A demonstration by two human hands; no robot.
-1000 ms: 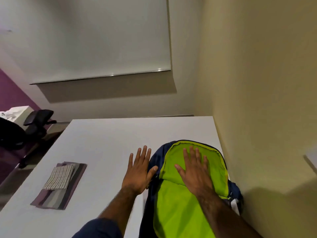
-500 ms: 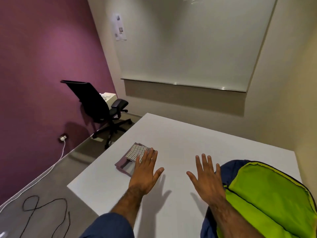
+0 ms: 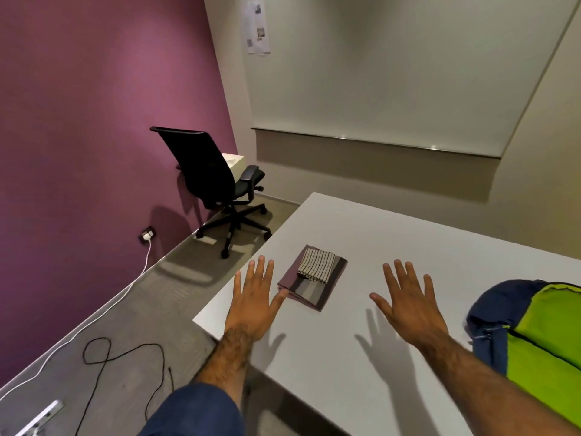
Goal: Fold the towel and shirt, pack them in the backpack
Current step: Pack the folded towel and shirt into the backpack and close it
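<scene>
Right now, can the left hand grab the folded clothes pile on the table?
Probably yes. The left hand is open, its thumb right at the near edge of the folded clothes pile, and nothing lies between them on the white table.

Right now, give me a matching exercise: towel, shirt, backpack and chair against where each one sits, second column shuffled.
Things:
1 striped towel
2 purple-grey shirt
3 backpack
4 office chair

Places:
a on the floor by the purple wall
b at the right end of the table, lime lining showing
c lying on top of the shirt
d flat on the table, under the towel

Pairs: 1-c; 2-d; 3-b; 4-a
</scene>
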